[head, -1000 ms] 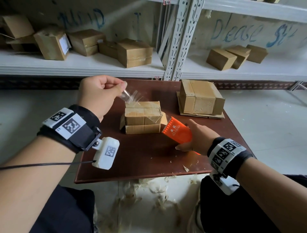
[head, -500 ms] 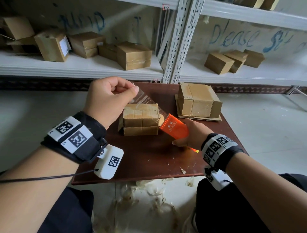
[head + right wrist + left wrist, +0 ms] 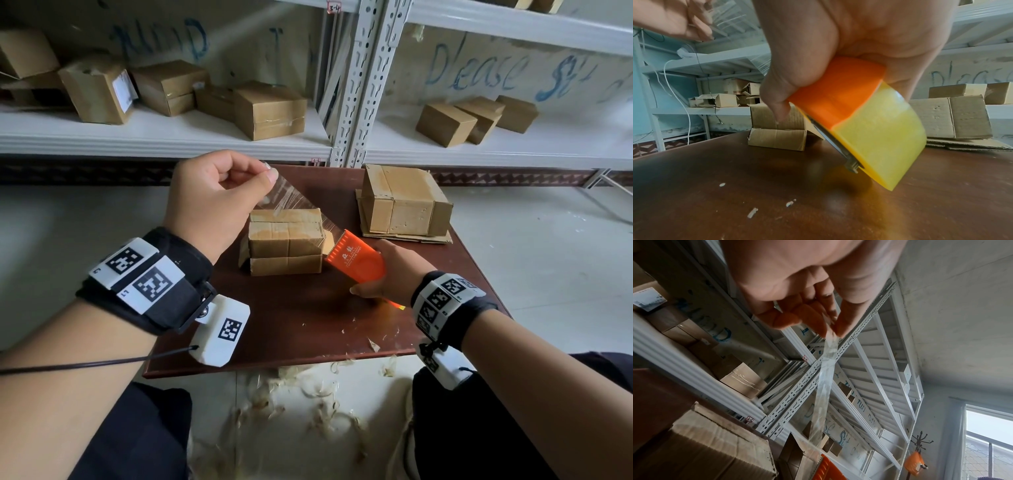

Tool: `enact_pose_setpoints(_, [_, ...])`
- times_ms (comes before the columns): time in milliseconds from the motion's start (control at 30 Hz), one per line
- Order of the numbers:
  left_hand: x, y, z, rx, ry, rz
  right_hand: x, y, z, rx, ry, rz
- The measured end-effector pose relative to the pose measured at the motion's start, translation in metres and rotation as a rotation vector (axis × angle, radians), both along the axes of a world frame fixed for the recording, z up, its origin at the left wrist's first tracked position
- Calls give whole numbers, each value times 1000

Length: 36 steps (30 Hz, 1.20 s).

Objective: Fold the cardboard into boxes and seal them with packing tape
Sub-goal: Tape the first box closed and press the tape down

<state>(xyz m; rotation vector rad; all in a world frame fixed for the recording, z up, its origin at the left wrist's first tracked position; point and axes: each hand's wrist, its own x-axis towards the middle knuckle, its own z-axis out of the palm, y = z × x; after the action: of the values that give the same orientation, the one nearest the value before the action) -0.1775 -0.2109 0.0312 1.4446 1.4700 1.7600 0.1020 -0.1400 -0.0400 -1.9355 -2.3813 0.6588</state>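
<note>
Box (image 3: pixel 286 241) mid-frame on worktop (image 3: pixel 291 318). Left hand (image 3: pixel 212 202) pinches tape end (image 3: pixel 287 198); right hand (image 3: pixel 390 270) wraps the dispenser (image 3: pixel 354 260). Tape's thin, sticky, prob wrinkles easily: hold by the end, keep taut.

From my left wrist I see my left hand (image 3: pixel 797 293) pinching the end of a clear tape strip (image 3: pixel 823 392) between thumb and fingertips (image 3: pixel 813 318). The strip runs taut down and away to an orange dispenser (image 3: pixel 826 469) (only its toothed edge shows at the bottom). A cardboard box (image 3: pixel 711 449) fills the lower left corner on a dark brown table (image 3: pixel 655 395). Behind stand white metal shelves (image 3: pixel 797 389) holding more boxes, one of them taped (image 3: pixel 742 379).
</note>
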Motion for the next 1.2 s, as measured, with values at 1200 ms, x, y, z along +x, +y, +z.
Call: enact_pose_setpoints(1200, [-1,-6,1,65,144,11,-4,0,6,-11,-24,-24])
